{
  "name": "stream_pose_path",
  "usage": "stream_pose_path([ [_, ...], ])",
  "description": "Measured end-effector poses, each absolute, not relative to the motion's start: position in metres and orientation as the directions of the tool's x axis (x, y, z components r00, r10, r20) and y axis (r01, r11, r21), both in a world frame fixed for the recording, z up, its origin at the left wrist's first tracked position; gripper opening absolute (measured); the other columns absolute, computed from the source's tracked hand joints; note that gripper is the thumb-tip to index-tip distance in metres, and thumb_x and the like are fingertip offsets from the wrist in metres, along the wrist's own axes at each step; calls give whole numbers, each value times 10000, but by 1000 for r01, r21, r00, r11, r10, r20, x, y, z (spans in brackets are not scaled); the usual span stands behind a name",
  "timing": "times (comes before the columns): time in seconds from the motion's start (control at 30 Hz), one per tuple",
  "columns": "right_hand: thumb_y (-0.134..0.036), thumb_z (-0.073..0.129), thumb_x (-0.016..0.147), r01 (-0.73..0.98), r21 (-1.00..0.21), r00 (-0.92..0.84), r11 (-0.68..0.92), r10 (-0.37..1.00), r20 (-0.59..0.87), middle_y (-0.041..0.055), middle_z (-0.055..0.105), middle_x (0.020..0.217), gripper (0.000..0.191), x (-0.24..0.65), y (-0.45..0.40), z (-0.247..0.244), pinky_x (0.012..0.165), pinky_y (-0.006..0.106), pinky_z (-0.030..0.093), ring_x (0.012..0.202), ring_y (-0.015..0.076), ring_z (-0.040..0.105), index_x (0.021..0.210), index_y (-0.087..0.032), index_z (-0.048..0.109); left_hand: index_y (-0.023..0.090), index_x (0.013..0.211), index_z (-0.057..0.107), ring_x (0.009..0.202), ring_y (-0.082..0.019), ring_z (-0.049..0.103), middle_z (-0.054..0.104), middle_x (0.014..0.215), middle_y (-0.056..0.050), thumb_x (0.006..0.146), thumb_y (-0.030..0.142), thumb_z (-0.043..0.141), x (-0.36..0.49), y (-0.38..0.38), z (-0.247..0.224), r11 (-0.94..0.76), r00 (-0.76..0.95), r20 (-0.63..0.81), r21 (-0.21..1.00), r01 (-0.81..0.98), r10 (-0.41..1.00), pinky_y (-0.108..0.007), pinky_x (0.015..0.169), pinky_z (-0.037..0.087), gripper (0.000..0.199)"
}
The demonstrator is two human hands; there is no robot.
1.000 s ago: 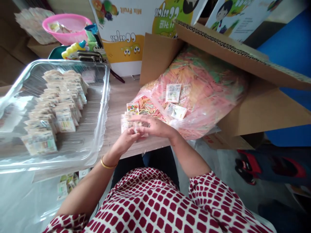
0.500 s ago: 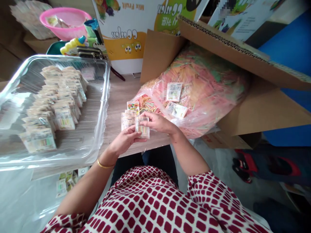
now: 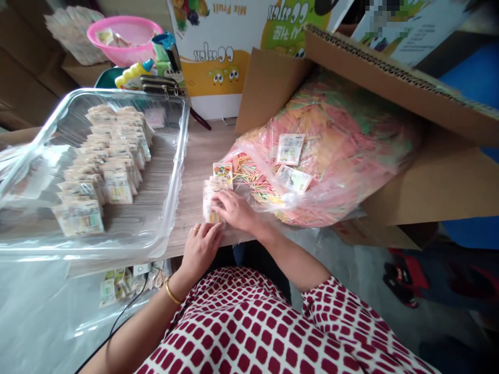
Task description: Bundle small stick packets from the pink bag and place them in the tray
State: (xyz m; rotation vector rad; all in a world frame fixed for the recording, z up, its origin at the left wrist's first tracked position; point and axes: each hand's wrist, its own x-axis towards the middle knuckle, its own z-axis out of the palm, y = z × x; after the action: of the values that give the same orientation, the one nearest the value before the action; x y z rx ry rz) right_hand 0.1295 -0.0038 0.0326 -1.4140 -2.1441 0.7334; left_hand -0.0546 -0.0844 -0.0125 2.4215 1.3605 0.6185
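My right hand (image 3: pixel 234 210) lies over the lower end of a small stack of paper-backed stick packets (image 3: pixel 210 202) on the wooden table, its fingertips on the packets. Whether it grips one, I cannot tell. My left hand (image 3: pixel 200 251) rests at the table's near edge just below the stack, fingers apart and holding nothing. A gold bangle circles that wrist. Behind the stack, a large clear plastic bag of pink, green and orange sticks (image 3: pixel 331 140) spills loose sticks (image 3: pixel 253 174) towards my right hand.
A clear glass tray (image 3: pixel 173 156) holds rows of stacked packets at left. Cardboard box flaps (image 3: pixel 432 176) surround the bag. A pink basin (image 3: pixel 125 39) and printed candy posters (image 3: pixel 218 67) stand behind. More packets (image 3: pixel 120 285) lie below the table edge.
My left hand has dropped away from the packets to the table edge. My right hand has come down onto the stack. The whole view has shifted slightly.
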Motion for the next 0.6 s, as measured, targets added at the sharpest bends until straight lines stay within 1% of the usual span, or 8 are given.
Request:
stream_pose_path([
  [0.1, -254, 521, 1038, 772, -615, -104, 160, 987, 125, 91, 719, 1129, 170, 154, 1, 43, 937, 305, 484, 1038, 201, 659, 1059, -188, 676, 203, 1163, 664, 938, -285, 603, 693, 1011, -112, 1044, 267, 489, -46, -70, -13, -482, 418, 240, 399, 780, 876, -437, 891, 455, 221],
  [0.17, -247, 486, 1044, 841, -540, -26, 39, 999, 33, 81, 741, 1065, 201, 167, -3, 49, 884, 308, 495, 978, 208, 683, 1015, -193, 678, 207, 1117, 672, 922, -280, 600, 684, 972, -106, 1047, 259, 469, -43, -61, -14, -471, 393, 263, 404, 784, 881, -433, 890, 448, 221],
  [0.27, -315, 532, 1027, 939, -344, -86, 12, 976, -199, 122, 763, 1051, 209, 163, -17, 46, 841, 342, 523, 964, 262, 721, 1028, -170, 683, 218, 1102, 675, 921, -275, 599, 680, 959, -100, 1044, 254, 466, -41, -54, -15, -465, 377, 278, 422, 778, 884, -429, 903, 442, 220],
  [0.33, -353, 558, 1014, 974, -225, -98, 35, 956, -276, 188, 760, 1056, 282, 147, -26, 38, 818, 371, 549, 964, 307, 742, 1123, -114, 660, 219, 1093, 678, 913, -274, 597, 676, 947, -99, 1043, 262, 469, -40, -52, -16, -458, 368, 281, 421, 783, 887, -426, 900, 442, 219],
  [0.37, -326, 548, 1015, 982, -183, -91, 38, 953, -290, 212, 759, 1040, 299, 139, -30, 34, 806, 380, 560, 961, 321, 750, 1165, -85, 641, 216, 1091, 680, 911, -275, 595, 675, 946, -101, 1043, 267, 470, -40, -52, -16, -457, 365, 283, 419, 785, 887, -425, 896, 443, 221],
  [0.43, -205, 489, 1016, 990, -137, -70, 27, 946, -318, 230, 761, 987, 275, 125, -32, 30, 792, 380, 576, 953, 325, 765, 1204, -49, 615, 210, 1097, 682, 907, -280, 590, 673, 948, -106, 1042, 271, 471, -41, -52, -17, -461, 366, 292, 412, 786, 884, -423, 884, 444, 227],
  [0.5, -99, 441, 990, 992, -126, -68, 23, 930, -362, 230, 765, 950, 280, 120, -30, 32, 798, 372, 583, 956, 314, 772, 1196, -42, 622, 209, 1109, 682, 903, -279, 589, 673, 946, -105, 1041, 267, 471, -42, -53, -18, -472, 373, 301, 404, 784, 878, -421, 878, 443, 229],
  [0.6, -82, 460, 969, 989, -130, -116, 71, 915, -386, 239, 760, 961, 285, 133, -26, 47, 803, 370, 585, 950, 315, 772, 1180, -46, 649, 222, 1109, 682, 889, -270, 596, 675, 932, -92, 1038, 261, 478, -43, -52, -20, -483, 379, 313, 408, 775, 871, -414, 875, 440, 219],
])
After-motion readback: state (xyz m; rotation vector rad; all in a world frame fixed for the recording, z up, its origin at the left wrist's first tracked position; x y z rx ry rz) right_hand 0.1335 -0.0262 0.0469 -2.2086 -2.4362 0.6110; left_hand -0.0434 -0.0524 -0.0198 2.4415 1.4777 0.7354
